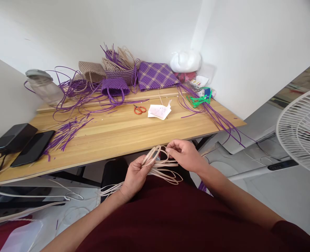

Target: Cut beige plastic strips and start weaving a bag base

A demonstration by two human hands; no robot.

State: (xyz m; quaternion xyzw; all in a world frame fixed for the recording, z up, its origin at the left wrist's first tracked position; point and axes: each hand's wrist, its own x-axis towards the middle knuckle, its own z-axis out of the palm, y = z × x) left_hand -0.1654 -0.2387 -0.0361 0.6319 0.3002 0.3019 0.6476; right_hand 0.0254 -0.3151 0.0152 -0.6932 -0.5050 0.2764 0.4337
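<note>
Over my lap, my left hand (136, 174) is closed around a bundle of beige weaving strands (166, 172), which fan out in loops to the right. The trailing ends hang down to the left, past my wrist. My right hand (183, 154) is closed in a pinch at the loops' upper right edge, thumb against forefinger, on one of the beige strands. Both hands are just in front of the table's (113, 140) near edge. Red-handled scissors (139, 109) and a crumpled white paper (159, 111) lie on the table beyond them.
Purple and beige woven bags (157, 75) and a strand-filled basket (120, 75) line the wall. Cut purple scraps (69, 131), a phone (33, 148), a black box (13, 137) and a jar (44, 87) stand left. Green strips (200, 99) lie right, near a white fan (301, 129).
</note>
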